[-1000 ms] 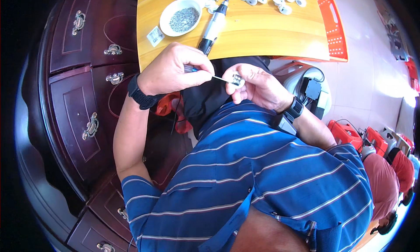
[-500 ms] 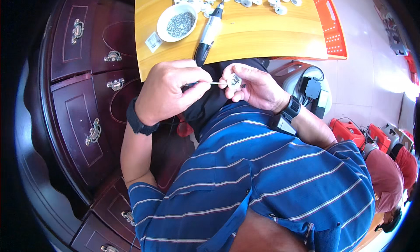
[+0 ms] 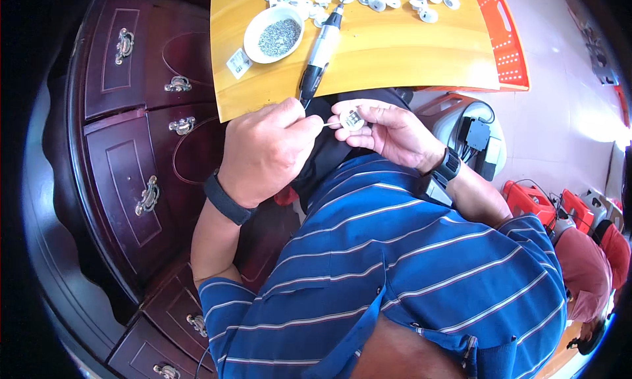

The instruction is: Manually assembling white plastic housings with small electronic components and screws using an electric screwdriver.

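In front of my lap, my left hand [image 3: 270,149] is closed on a thin pale cord or stick [image 3: 331,124]; which of these it is, I cannot tell. Its free end reaches to the edge of a small round white plastic part [image 3: 352,120]. That part sits between the thumb and fingers of my right hand [image 3: 392,130], its open face with small inner details turned upward. Just beyond my left hand, on the wooden table [image 3: 395,56], lies a black and silver electric screwdriver [image 3: 320,53]. Left of it stands a white bowl [image 3: 255,31] with small metal screws [image 3: 279,37].
Several round white parts [image 3: 376,2] lie in a pile along the table's far side. A red plastic crate [image 3: 505,43] stands at the table's right. Dark wooden drawers [image 3: 118,56] line the left. Another person in a red top [image 3: 582,260] is at the far right.
My left hand has rolled over, so its knuckles now face up and less of the stick shows. The round part has tilted in my right hand. The whole view has shifted slightly.
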A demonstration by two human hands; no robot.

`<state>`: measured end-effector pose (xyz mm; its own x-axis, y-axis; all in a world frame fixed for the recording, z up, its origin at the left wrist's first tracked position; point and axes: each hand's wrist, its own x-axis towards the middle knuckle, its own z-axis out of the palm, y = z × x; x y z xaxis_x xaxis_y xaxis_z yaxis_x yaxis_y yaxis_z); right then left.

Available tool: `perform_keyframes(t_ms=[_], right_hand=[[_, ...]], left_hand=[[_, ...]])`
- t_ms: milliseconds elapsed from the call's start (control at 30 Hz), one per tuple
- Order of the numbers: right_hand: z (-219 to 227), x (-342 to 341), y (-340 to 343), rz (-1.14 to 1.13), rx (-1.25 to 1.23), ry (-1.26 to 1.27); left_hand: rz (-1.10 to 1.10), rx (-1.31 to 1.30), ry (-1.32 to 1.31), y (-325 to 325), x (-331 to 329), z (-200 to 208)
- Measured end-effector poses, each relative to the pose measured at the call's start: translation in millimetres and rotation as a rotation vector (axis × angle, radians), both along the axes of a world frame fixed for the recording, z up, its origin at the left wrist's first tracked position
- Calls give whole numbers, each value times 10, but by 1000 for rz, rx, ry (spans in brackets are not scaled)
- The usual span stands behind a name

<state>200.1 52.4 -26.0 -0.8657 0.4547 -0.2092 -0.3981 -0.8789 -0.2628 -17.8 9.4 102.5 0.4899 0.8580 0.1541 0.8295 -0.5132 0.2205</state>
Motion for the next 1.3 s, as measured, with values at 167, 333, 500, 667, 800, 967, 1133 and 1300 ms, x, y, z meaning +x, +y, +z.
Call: perform_keyframes(t_ms=[167,333,500,667,800,967,1133,1300], right_hand=[[-16,21,-16,24,9,28],[-35,23,-17,47,29,33],[-40,13,-21,49,47,24],[-50,5,-42,46,56,34],[-55,3,-40,51,56,29],[-72,23,-21,43,56,21],[-127,-18,-6,34,26,69],[-260,35,31,-73,-32,111]], left_hand=[[-36,7,36,-5,17,34],[-63,12,32,19,-8,42],[-92,14,38,34,-8,66],[-101,19,22,18,10,93],[-89,21,15,11,5,71],[-110,10,22,79,28,49],[-72,-39,27,111,58,99],[2,-441,-455,253,150,174]])
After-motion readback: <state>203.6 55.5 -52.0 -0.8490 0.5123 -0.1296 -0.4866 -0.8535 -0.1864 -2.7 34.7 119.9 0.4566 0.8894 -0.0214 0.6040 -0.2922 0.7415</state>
